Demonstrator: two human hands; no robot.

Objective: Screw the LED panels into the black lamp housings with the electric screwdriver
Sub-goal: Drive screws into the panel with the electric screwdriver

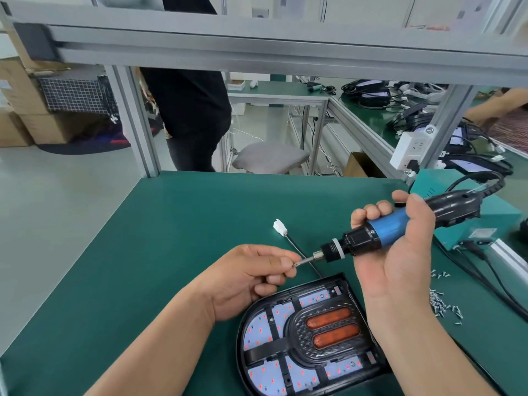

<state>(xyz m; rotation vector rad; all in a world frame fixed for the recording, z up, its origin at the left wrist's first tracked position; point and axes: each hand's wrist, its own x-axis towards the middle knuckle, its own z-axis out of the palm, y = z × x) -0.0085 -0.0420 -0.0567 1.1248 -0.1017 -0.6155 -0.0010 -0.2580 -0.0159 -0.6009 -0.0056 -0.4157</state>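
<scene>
I read this as the loading step: my left hand (248,278) meets the tip of the bit (303,261), most likely seating a screw there, though any screw is too small to make out. Its fingers (285,262) are curled together and pinch the bit's end. My right hand (400,252) is wrapped tight round the blue screwdriver (391,227), held tilted above the bench (171,224). The black lamp housing (265,350) lies on the near bench, just below both hands, with the LED panels (258,330) sitting in it. Loose screws (438,302) are scattered to its right. Next I would need to swing the bit upright over a panel hole and press straight down before triggering.
</scene>
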